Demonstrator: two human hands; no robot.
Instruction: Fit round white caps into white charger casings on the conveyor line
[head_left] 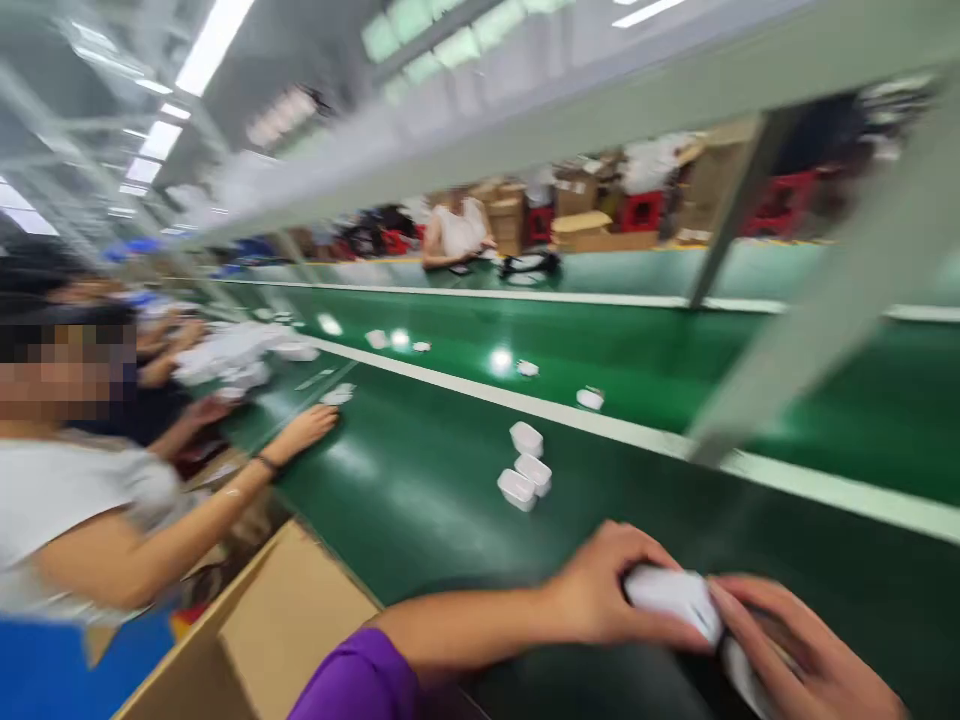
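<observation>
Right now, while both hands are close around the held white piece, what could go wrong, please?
The held white piece might slip if the left grip loosens before the right grip has it securely.
The three small white containers sit close together on the green surface beyond the hands, so a wide reach might knock them.
The purple sleeve appears near the cardboard box and might catch its edge.

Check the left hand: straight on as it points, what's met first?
Past the white item it holds, likely the right hand; blur leaves any gap between them unclear.
</observation>
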